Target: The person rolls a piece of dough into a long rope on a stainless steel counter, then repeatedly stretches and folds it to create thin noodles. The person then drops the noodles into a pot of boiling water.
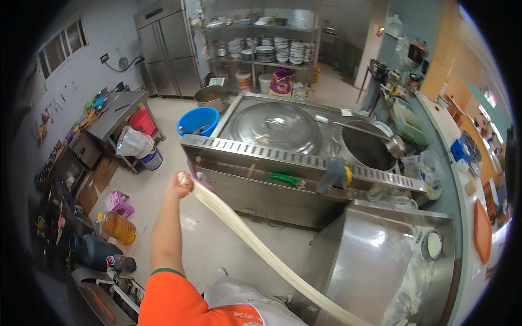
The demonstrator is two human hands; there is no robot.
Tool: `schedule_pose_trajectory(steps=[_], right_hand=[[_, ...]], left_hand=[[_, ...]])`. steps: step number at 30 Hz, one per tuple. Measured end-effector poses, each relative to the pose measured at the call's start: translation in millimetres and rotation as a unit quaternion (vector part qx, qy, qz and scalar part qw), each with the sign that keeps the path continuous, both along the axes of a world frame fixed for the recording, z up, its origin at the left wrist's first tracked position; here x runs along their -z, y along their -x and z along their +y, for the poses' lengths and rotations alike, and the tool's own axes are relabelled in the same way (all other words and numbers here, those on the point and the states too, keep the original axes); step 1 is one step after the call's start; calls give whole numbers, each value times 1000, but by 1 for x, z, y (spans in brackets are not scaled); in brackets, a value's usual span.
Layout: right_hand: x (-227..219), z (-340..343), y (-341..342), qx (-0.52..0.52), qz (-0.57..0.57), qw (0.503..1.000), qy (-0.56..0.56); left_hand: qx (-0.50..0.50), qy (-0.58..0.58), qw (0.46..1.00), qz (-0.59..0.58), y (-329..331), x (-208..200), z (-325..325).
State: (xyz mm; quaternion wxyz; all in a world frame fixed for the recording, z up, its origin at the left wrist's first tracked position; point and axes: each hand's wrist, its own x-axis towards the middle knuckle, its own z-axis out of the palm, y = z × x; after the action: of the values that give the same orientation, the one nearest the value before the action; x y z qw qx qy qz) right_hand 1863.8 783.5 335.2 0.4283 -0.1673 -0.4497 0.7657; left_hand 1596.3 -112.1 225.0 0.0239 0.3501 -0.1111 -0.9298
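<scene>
My left hand (184,186) is stretched out ahead and to the left, its fingers closed round the gathered end of a bundle of hand-pulled noodles (255,244). From there the pale strands run as a long, sagging band down to the right, leaving the picture at the lower edge. Their other end and my right hand are out of sight. Beside the band's lower part is a steel worktop (364,261) dusted with flour. A small round bowl of flour (433,245) stands at its right side.
Ahead is a steel stove with a large round lid (275,126) and a deep pot (370,144), a ladle (395,145) across its rim. A blue basin (198,120), a bucket (145,149), a purple stool (119,203) and an oil jug (117,228) stand on the left.
</scene>
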Motion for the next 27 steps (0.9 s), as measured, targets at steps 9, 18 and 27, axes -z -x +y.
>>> schedule_pose_trajectory(steps=[9,18,27], right_hand=[[52,-279,66,-349,54,927,129],[121,-752,196,-708,-124,602,347],[92,-1004,356,-831,-197,511,96]], left_hand=[[28,168,983,-66,-147,-11,-144],[200,148,967,-61,-99,-77,-126],[281,220,933,55,22,-132,-258]])
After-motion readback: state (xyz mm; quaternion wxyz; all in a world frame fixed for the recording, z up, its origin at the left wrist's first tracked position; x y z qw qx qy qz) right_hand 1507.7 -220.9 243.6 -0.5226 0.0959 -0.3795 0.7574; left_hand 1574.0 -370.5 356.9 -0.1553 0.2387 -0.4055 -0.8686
